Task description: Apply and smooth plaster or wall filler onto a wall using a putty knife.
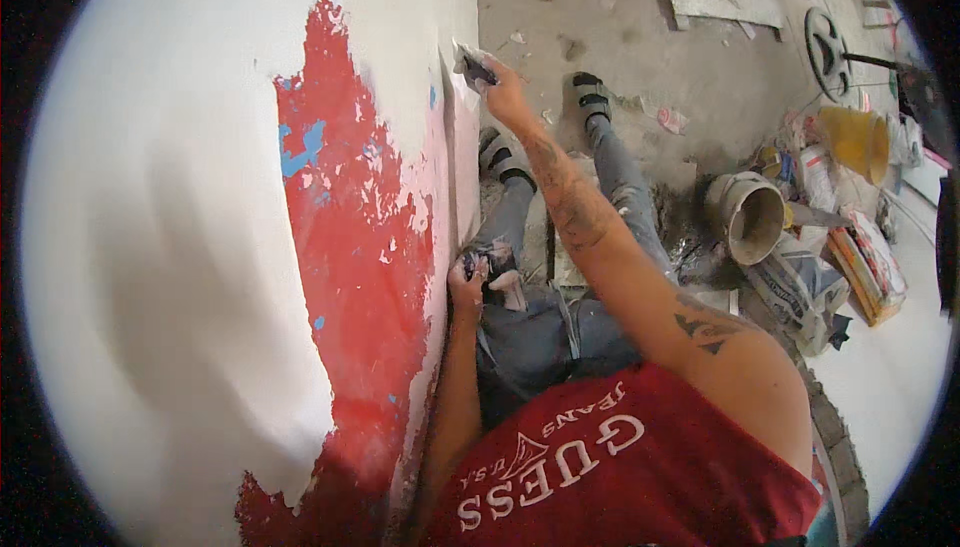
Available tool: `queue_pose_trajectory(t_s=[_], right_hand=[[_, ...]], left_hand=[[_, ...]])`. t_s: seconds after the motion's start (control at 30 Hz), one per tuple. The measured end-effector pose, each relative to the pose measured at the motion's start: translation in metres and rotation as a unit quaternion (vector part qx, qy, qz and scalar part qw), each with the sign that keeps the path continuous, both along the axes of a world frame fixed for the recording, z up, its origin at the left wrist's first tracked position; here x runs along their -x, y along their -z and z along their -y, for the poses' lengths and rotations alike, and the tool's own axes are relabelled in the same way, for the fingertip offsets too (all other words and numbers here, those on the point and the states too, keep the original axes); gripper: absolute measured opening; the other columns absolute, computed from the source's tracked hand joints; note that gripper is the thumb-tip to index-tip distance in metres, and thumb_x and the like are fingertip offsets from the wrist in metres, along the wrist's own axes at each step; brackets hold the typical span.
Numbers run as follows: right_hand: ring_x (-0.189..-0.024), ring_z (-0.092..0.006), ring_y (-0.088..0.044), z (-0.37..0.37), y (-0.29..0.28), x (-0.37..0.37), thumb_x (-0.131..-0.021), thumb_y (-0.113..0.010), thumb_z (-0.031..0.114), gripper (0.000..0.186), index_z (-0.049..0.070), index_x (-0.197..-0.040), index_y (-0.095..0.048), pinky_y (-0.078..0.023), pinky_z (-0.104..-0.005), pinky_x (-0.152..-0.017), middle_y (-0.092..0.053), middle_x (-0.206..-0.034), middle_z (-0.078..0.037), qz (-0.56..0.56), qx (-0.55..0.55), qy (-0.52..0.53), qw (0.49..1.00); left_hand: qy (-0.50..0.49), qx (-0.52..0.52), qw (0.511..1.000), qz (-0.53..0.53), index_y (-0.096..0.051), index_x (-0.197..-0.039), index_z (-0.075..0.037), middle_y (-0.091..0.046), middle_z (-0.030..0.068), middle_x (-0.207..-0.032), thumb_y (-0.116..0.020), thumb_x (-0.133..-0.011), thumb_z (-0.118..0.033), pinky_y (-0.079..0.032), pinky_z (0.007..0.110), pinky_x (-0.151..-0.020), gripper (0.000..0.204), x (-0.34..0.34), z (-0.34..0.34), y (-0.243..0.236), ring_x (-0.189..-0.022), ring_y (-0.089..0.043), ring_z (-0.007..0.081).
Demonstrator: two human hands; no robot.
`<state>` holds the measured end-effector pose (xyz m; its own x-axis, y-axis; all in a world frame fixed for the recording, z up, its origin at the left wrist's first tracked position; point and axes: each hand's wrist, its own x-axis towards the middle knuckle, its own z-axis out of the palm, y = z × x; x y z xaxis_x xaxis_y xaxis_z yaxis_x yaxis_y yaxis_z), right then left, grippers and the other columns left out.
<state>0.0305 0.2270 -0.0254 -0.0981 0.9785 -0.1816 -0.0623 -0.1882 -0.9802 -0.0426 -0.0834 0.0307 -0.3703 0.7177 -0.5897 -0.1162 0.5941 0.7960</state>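
A dark red sleeveless top (690, 437) with pale lettering across its front is filling the lower edge of the view, and the person's tattooed right arm (610, 237) is slanting up and away from the bare shoulder. At the far end of it, the right hand (507, 92) is gripping a flat tool (479, 70) by its dark handle, the fingers curling around it. The tool is standing near the upper part of the wall's corner edge, its blade showing pale smears; whether it is touching the wall cannot be told. The left hand (468, 275) is hanging low beside the wall, near the thighs, its fingers bending around something small and dark, too blurred to identify.

The wall (190, 197) is rising along the left side, mostly white, with a long ragged red patch (365, 277) showing in it and flecks of blue dotting the red. Blue-grey trousers (545, 337) are covering the legs, and dark strapped sandals (592, 97) are resting on the grey floor (545, 22). To the right, a grey bucket (730, 197) is lying with its mouth facing the viewer, near crumpled bags (795, 292). Beyond it a yellow bucket (840, 137) is tilting among clutter, with a black spoked wheel (814, 47) standing farther up.
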Motion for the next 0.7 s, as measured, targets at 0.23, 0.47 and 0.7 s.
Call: queue_pose_trajectory(t_s=[0.23, 0.47, 0.7], right_hand=[[-0.097, -0.0352, -0.052, -0.038, 0.01, 0.018, -0.069, -0.042, -0.008, 0.039, 0.0, -0.106, -0.052, -0.041, -0.0367, -0.082, -0.054, -0.104, -0.022, 0.137, -0.139, 0.038, 0.98], [-0.115, -0.0401, -0.035, 0.016, 0.0, 0.033, -0.064, -0.047, -0.002, 0.05, -0.004, -0.114, -0.044, -0.03, -0.04, -0.096, -0.04, -0.121, -0.027, 0.229, -0.115, 0.004, 0.967], [-0.104, -0.0417, -0.045, 0.125, -0.086, 0.02, -0.067, -0.046, -0.001, 0.05, 0.001, -0.117, -0.042, -0.039, -0.0433, -0.087, -0.042, -0.117, -0.027, 0.127, -0.124, -0.066, 0.982]], left_hand=[[-0.016, 0.022, 0.999, -0.021, -0.055, -0.092, 0.003, -0.056, 0.0055, -0.082, -0.059, -0.076, -0.008, -0.041, 0.027, -0.07, 0.02, -0.004, 0.003, 0.009, -0.073, -0.05, 0.0135], [0.043, 0.023, 0.996, -0.079, -0.054, -0.095, 0.002, -0.055, 0.0037, -0.083, -0.06, -0.076, -0.007, -0.042, 0.028, -0.069, 0.022, -0.025, -0.017, 0.004, -0.074, -0.049, 0.0129], [0.007, 0.029, 0.989, -0.147, -0.054, -0.1, 0.0, -0.056, 0.0041, -0.091, -0.056, -0.076, -0.008, -0.043, 0.025, -0.071, 0.025, 0.004, 0.029, 0.035, -0.081, -0.052, 0.0126]])
